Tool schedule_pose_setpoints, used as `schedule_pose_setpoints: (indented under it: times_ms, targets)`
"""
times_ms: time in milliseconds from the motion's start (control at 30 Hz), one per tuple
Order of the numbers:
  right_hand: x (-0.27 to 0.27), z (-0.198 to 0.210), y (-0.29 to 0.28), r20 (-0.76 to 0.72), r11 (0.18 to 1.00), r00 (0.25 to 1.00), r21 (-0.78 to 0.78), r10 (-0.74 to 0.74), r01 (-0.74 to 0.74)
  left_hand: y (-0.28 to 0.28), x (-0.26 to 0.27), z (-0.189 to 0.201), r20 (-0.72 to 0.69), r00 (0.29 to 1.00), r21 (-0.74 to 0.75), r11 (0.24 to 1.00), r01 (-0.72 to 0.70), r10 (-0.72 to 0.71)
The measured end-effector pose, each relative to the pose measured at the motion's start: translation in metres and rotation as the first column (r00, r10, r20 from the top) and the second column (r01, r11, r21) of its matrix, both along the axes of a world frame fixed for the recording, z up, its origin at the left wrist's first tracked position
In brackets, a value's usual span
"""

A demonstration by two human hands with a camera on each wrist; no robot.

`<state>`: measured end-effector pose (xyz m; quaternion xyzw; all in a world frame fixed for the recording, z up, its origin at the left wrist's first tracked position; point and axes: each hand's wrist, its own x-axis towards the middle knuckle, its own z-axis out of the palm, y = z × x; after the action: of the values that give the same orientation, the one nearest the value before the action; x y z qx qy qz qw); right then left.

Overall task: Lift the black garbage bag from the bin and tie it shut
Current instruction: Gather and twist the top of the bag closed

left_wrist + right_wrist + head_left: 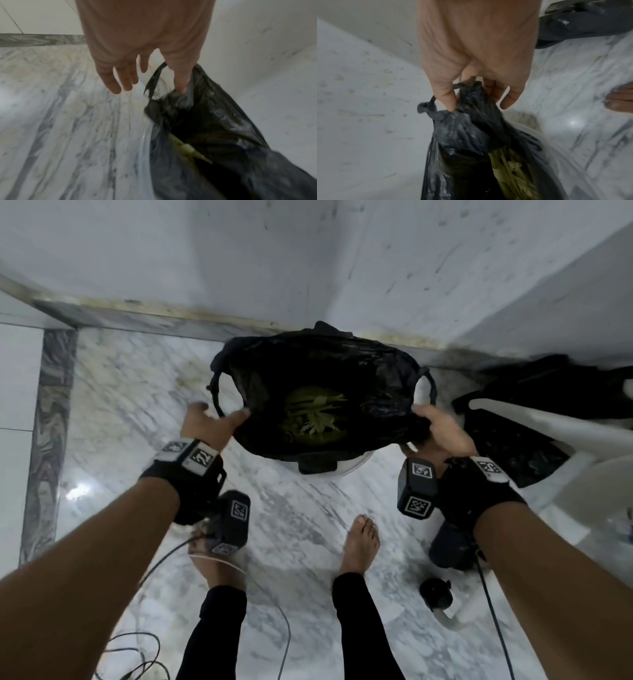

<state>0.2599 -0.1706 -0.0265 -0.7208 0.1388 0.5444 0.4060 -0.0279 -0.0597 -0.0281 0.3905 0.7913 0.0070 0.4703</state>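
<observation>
The black garbage bag (318,392) sits in the white bin (356,463), close to the wall (308,251), with its mouth spread wide and green leaves (313,419) lying at the bottom. The left hand (212,422) touches the bag's left rim: the thumb presses into the plastic by the loop handle (155,79), while the other fingers (118,78) hang straight and spread, clear of the bag. The right hand (442,433) holds the bag's right rim, its grip pinching bunched plastic between thumb and fingers. Only the bin's near edge shows under the bag. Left of the bin the marble floor (137,392) lies open; right of it lie dark bags (534,405) and a white plastic chair (565,440). Two bare feet (363,539) stand on the near side of the bin.
</observation>
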Motion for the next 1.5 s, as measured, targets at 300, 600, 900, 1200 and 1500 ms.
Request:
schedule_pose_setpoints:
  times_ms: [300, 600, 900, 1200, 1500]
  targets:
    - [0.023, 0.034, 0.027, 0.112, 0.975, 0.992, 0.221, -0.060, 0.034, 0.041, 0.007, 0.038, 0.372, 0.923, 0.131, 0.979, -0.159, 0.100]
    - [0.002, 0.079, 0.031, 0.255, 0.968, 0.963, 0.209, 0.083, -0.139, 0.039, -0.008, 0.081, 0.525, 0.846, 0.133, 0.972, -0.193, 0.096]
    - [-0.068, 0.079, 0.048, 0.313, 0.876, 0.900, 0.280, 0.302, -0.392, 0.012, 0.026, 0.088, 0.607, 0.795, 0.047, 0.997, -0.060, 0.019]
    - [-0.111, 0.056, 0.058, 0.493, 0.698, 0.642, 0.093, 0.587, -0.710, 0.002, 0.051, 0.066, 0.553, 0.830, 0.075, 0.996, 0.042, -0.077]
    - [-0.109, 0.053, 0.055, 0.519, 0.649, 0.594, 0.096, 0.615, -0.755, 0.007, 0.053, 0.060, 0.465, 0.875, 0.122, 0.989, 0.084, -0.132]
